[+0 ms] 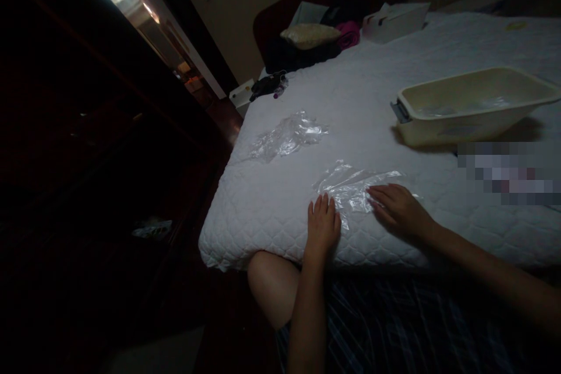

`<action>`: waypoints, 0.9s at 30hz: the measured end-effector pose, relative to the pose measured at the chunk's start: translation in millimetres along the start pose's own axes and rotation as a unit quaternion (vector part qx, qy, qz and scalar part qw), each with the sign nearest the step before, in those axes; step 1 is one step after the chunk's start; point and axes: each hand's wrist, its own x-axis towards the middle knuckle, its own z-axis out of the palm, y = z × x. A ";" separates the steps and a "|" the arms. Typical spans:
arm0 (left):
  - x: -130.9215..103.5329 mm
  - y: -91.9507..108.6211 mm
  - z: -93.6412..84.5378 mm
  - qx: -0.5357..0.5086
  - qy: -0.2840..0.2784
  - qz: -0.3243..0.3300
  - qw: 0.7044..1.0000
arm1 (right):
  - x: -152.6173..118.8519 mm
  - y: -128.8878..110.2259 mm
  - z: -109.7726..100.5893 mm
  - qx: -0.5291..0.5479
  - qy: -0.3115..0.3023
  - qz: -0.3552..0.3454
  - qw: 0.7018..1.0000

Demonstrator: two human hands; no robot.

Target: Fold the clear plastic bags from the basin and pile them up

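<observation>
clear plastic film (344, 182) is lying crumpled on the white quilted mattress cover (272, 222), near its front edge. the left hand (323, 224) is resting at the film's near left edge, fingers straight and nearly together; the right hand (402, 210) is reaching extended fingers onto its right side, neither visibly gripping. one hand lightly anchoring while the other is stroking outward would probably be suiting such slippery creases best. a second clear plastic sheet (287, 137) is lying farther off, leftward; a cream plastic bin (460, 125) is standing beyond the right hand.
</observation>
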 end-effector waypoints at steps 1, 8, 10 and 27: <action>0.1 0.0 0.6 0.002 -0.001 0.000 1.000 | 1.3 -5.1 3.0 -0.005 -0.022 -0.005 1.000; 1.1 0.2 2.9 0.008 -0.001 -0.001 1.000 | -8.0 -7.7 19.3 -0.008 -0.070 -0.049 0.996; 1.1 0.3 2.7 0.007 -0.002 -0.001 1.000 | -12.8 -4.5 18.5 -0.003 -0.070 -0.073 0.995; 1.2 -0.5 3.8 -0.007 -0.002 -0.004 1.000 | -82.0 19.1 -17.4 0.065 -0.060 -0.157 0.984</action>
